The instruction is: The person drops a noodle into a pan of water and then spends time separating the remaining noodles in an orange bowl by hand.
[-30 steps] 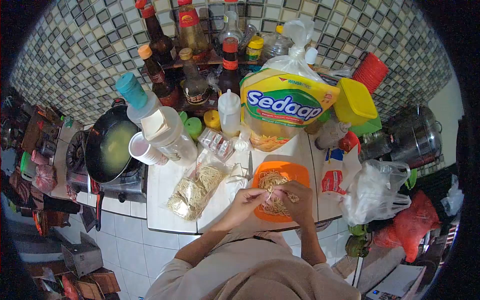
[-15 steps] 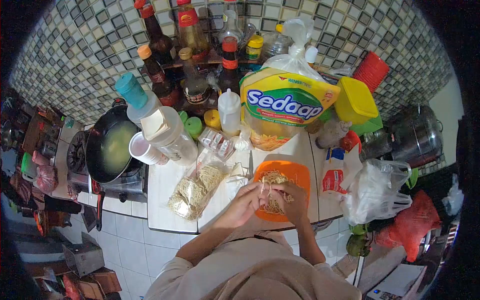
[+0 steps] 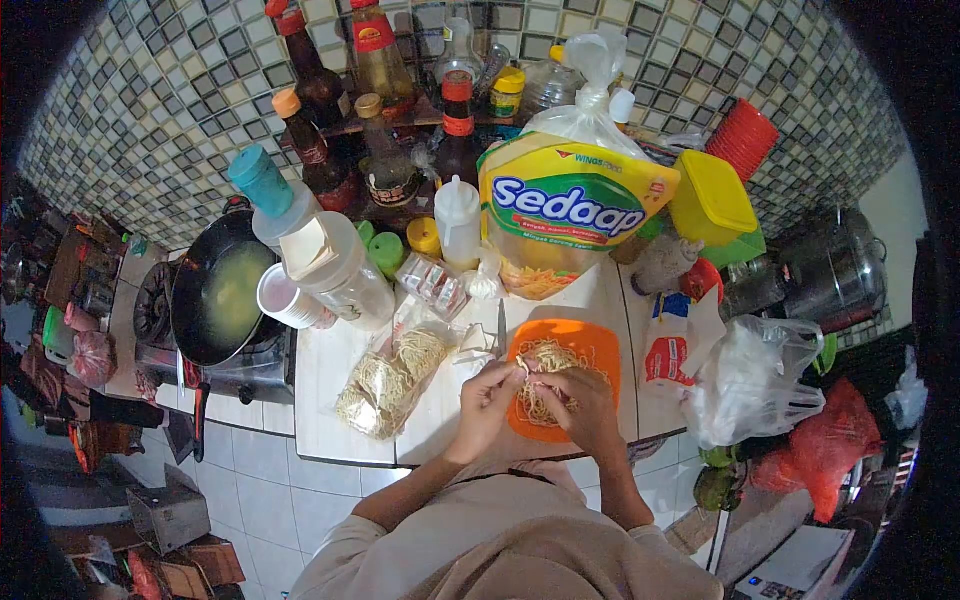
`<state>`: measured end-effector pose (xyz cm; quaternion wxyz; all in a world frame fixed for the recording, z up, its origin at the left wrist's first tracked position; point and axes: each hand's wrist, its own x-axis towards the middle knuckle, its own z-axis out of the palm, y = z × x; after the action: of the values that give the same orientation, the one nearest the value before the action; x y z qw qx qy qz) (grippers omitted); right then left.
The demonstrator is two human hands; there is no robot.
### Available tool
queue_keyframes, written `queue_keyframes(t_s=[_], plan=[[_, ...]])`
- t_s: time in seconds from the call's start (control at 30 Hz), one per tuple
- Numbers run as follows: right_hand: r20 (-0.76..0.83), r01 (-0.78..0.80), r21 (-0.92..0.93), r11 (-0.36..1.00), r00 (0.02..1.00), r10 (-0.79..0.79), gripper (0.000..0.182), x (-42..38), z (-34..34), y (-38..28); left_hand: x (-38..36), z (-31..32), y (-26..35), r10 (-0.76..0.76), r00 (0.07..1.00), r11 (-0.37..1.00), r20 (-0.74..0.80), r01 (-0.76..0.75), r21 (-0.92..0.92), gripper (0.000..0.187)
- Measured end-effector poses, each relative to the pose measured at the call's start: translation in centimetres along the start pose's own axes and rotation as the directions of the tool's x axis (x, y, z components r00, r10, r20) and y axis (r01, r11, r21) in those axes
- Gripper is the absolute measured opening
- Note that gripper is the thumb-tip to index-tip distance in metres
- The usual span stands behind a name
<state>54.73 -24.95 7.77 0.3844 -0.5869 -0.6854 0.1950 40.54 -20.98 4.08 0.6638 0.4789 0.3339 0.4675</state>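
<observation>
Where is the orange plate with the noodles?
In the head view, the orange plate sits on the white counter right of centre, under both hands, in front of the big Sedaap bag.

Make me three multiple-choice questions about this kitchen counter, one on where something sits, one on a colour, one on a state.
1. Where is the noodle bag?
A. Left of the plate
B. Inside the wok
C. On the bottle shelf

2. What colour is the plate under the noodles?
A. Blue
B. Orange
C. White

3. What are the hands doing?
A. Resting flat on the counter
B. Gripping the wok handle
C. Both pinching the noodles

Answers: 1 A, the bag lies on the counter left of the plate. 2 B, its rim shows orange. 3 C, left hand and right hand meet on the strands over the plate.
</observation>
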Motion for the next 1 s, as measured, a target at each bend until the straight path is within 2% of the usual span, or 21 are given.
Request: queue_keyframes(t_s=[0.07, 0.1, 0.17, 0.2, 0.27, 0.4, 0.47, 0.5, 0.53, 0.57, 0.6, 0.67, 0.7, 0.8, 0.87, 1.0], plan=[[-0.002, 0.014, -0.018, 1.000, 1.000, -0.014, 0.016, 0.2, 0.0, -0.4, 0.0, -0.3, -0.2, 0.038, 0.999, 0.991, -0.035, -0.033, 0.127, 0.015], [-0.004, 0.028, -0.036, 0.999, 1.000, -0.028, 0.016, 0.3, -0.1, -0.5, 0.0, -0.3, -0.1, 0.038, 0.999, 0.991, -0.034, -0.033, 0.127, 0.015], [0.033, -0.004, -0.054, 0.999, 0.999, 0.005, 0.016, 0.2, -0.3, -0.7, 0.2, -0.2, 0.3, 0.199, 0.979, 0.943, -0.047, -0.178, 0.283, 0.014], [0.069, -0.034, -0.074, 0.997, 0.997, 0.040, 0.016, 0.1, -0.3, -0.7, 0.3, -0.1, 0.6, 0.198, 0.979, 0.943, -0.048, -0.177, 0.283, 0.014], [0.047, 0.023, -0.058, 0.998, 0.999, -0.020, 0.017, 0.2, -0.4, -0.4, 0.5, -0.1, 1.2, 0.357, 0.933, 0.829, 0.035, -0.334, 0.449, 0.013], [-0.053, 0.138, -0.036, 0.990, 0.989, -0.140, 0.017, 0.3, -0.4, 0.2, 0.7, -0.5, 1.6, 0.327, 0.934, 0.761, 0.143, -0.350, 0.546, 0.012], [-0.057, 0.107, -0.051, 0.993, 0.992, -0.110, 0.014, 0.3, -0.8, -0.1, 0.4, -0.7, 1.7, 0.161, 0.969, 0.766, 0.188, -0.242, 0.595, 0.013], [-0.059, 0.076, -0.065, 0.995, 0.995, -0.080, 0.012, 0.3, -0.9, -0.3, 0.2, -0.7, 1.4, 0.161, 0.969, 0.766, 0.186, -0.242, 0.596, 0.013], [-0.058, 0.077, -0.064, 0.995, 0.995, -0.081, 0.012, 0.3, -1.0, -0.4, 0.1, -0.8, 0.8, 0.114, 0.976, 0.836, 0.187, -0.196, 0.513, 0.014], [-0.049, 0.041, -0.001, 0.999, 0.998, -0.041, 0.011, 0.5, -1.1, -0.5, 0.0, -0.9, 0.5, 0.067, 0.979, 0.894, 0.194, -0.145, 0.424, 0.015], [-0.039, 0.003, 0.062, 0.998, 0.999, 0.000, 0.009, 0.5, -1.2, -0.5, -0.1, -0.8, 0.8, 0.067, 0.979, 0.894, 0.194, -0.145, 0.424, 0.015], [-0.027, -0.040, 0.117, 0.992, 0.999, 0.043, 0.009, 0.5, -1.1, -0.1, -0.2, -0.6, 1.8, -0.143, 0.949, 0.980, 0.280, 0.097, 0.172, 0.018], [-0.012, -0.082, 0.171, 0.982, 0.996, 0.086, 0.009, 0.5, -1.0, 0.0, -0.2, -0.6, 1.6, -0.142, 0.949, 0.980, 0.281, 0.095, 0.172, 0.018], [-0.040, -0.056, 0.224, 0.973, 0.997, 0.067, 0.010, 0.6, -0.8, 0.1, -0.3, -0.6, 1.6, -0.100, 0.951, 0.976, 0.292, 0.036, 0.217, 0.021], [-0.045, -0.079, 0.252, 0.964, 0.995, 0.094, 0.010, 0.7, -0.7, -0.2, -0.2, -0.5, 2.6, -0.210, 0.922, 0.965, 0.326, 0.141, 0.222, 0.026], [-0.031, -0.154, 0.322, 0.934, 0.984, 0.173, 0.009, 0.7, -0.4, -0.6, -0.2, -0.7, 2.0, -0.211, 0.918, 0.975, 0.336, 0.172, 0.141, 0.028]])
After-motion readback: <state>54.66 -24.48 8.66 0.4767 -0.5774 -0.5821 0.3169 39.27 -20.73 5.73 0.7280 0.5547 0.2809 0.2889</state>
